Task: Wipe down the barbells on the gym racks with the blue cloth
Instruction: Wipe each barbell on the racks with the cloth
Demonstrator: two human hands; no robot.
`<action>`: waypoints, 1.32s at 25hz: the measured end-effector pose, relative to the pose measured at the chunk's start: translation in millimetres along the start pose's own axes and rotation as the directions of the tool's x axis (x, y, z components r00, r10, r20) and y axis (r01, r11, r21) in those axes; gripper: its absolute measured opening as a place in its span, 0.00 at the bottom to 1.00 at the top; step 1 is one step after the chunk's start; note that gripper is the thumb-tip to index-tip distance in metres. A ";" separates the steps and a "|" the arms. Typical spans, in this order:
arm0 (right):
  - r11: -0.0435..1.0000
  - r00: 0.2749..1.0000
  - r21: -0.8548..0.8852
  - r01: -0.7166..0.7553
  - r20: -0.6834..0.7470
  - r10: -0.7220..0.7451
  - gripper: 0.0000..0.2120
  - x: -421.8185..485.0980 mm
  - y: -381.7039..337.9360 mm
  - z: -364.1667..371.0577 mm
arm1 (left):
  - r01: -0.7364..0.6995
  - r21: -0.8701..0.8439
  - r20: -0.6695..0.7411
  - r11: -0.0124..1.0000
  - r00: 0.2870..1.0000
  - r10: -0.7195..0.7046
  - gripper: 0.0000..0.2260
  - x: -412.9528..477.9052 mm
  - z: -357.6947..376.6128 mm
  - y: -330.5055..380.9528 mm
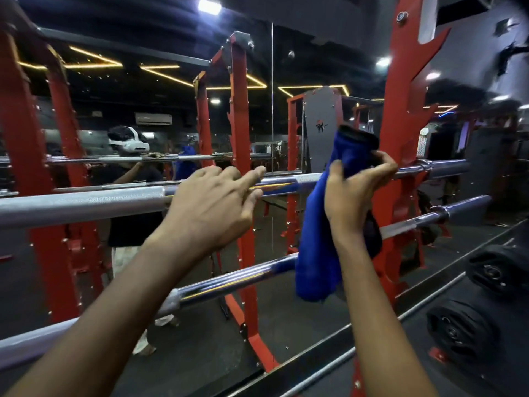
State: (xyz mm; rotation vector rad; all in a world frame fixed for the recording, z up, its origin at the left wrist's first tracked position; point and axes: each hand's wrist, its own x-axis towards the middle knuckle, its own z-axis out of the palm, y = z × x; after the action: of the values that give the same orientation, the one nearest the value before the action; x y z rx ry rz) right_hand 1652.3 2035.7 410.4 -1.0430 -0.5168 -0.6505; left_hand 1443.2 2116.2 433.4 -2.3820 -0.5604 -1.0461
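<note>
Two chrome barbells lie across a red rack. The upper barbell (83,206) runs from the left edge to the rack post at the right. The lower barbell (229,277) slopes up to the right beneath it. My left hand (211,207) rests over the upper bar with its fingers straight and spread. My right hand (355,193) grips the blue cloth (320,242) against the upper bar close to the rack post; the cloth hangs down across the lower bar and sticks up above my fingers.
The red rack upright (400,116) stands just right of my right hand. A wall mirror (272,96) behind the rack reflects a person and more red frames. Black weight plates (463,330) lean at the lower right, beside a thin bar on the floor.
</note>
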 end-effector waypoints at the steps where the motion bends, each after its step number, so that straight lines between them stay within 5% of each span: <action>1: 0.994 0.996 -0.066 0.089 -0.014 -0.090 0.23 5.3 1.9 0.7 | -0.020 0.047 0.008 0.999 1.000 0.020 0.25 5.7 4.3 7.5; 3: 0.966 0.975 -0.134 0.222 0.057 -0.216 0.21 11.7 10.4 0.1 | -0.028 0.086 -0.021 0.996 0.999 0.030 0.24 14.5 10.2 13.9; 5: 0.944 0.923 -0.137 0.301 0.293 -0.251 0.22 14.0 20.3 -5.3 | 0.011 0.084 -0.076 0.996 0.997 -0.005 0.23 14.5 16.8 17.8; 9: 0.856 0.675 -0.114 0.504 0.671 -0.307 0.30 10.4 43.4 -29.5 | 0.051 0.117 -0.153 0.992 0.988 -0.032 0.22 7.3 16.1 19.8; 11: 0.891 0.656 0.027 0.454 0.666 -0.355 0.33 16.2 50.2 -37.8 | 0.057 0.138 -0.167 0.989 0.985 -0.033 0.20 10.1 14.7 23.5; 13: 0.907 0.781 0.046 0.419 0.490 -0.386 0.27 20.9 52.2 -42.9 | 0.068 0.168 -0.169 0.983 0.985 -0.039 0.19 9.3 13.3 24.2; 16: 0.969 0.936 -0.042 0.242 0.273 -0.222 0.21 48.9 38.6 -33.1 | 0.096 0.186 -0.166 0.978 0.984 -0.065 0.16 7.3 15.1 24.3; 23: 0.978 0.950 0.025 0.207 0.235 -0.207 0.16 99.8 -5.9 26.7 | 0.119 0.132 -0.098 0.984 0.989 -0.106 0.19 7.6 15.3 23.4; 26: 0.943 0.899 -0.062 0.328 0.326 -0.292 0.19 71.7 25.7 7.9 | 0.123 0.131 -0.086 0.984 0.990 -0.112 0.20 7.1 14.4 23.0; 29: 0.820 0.762 -0.200 0.537 0.533 -0.369 0.25 56.5 56.1 -16.2 | 0.124 0.109 -0.088 0.986 0.989 -0.115 0.20 6.0 15.1 24.7; 33: 0.766 0.628 -0.128 0.629 0.664 -0.405 0.39 53.6 69.8 -45.0 | 0.134 0.104 -0.066 0.986 0.990 -0.127 0.21 6.4 14.4 23.7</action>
State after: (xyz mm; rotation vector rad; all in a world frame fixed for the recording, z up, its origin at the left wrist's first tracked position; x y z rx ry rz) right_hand 1743.1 2006.4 384.4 -1.4683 -1.3602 -0.9559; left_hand 1468.1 2106.5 423.5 -2.2383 -0.7409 -1.1091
